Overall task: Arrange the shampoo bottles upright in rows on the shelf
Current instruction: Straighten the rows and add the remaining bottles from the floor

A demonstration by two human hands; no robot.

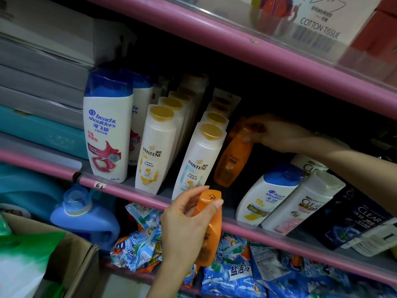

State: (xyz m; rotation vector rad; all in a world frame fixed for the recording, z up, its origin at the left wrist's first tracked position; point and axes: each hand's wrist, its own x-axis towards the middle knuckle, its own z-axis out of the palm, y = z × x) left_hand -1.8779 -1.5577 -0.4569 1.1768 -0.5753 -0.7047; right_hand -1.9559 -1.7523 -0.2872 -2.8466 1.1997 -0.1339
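Rear Pantene bottles (189,91) lost in shadow, black Clear bottle (352,222) partly behind a label, tissue pack (322,22) cut by top edge, right forearm (365,162) leaving frame.

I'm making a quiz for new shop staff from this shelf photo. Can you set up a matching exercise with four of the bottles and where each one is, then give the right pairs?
Column 1
1. large Head & Shoulders bottle
2. orange bottle on the shelf
3. second orange bottle
4. black Clear bottle

Column 2
A. held by the left hand, in front of the shelf edge
B. leftmost shampoo bottle on the shelf
C. far right on the shelf, lying tilted
D. gripped at the top by the right hand, beside the Pantene rows

Pairs: 1-B, 2-D, 3-A, 4-C
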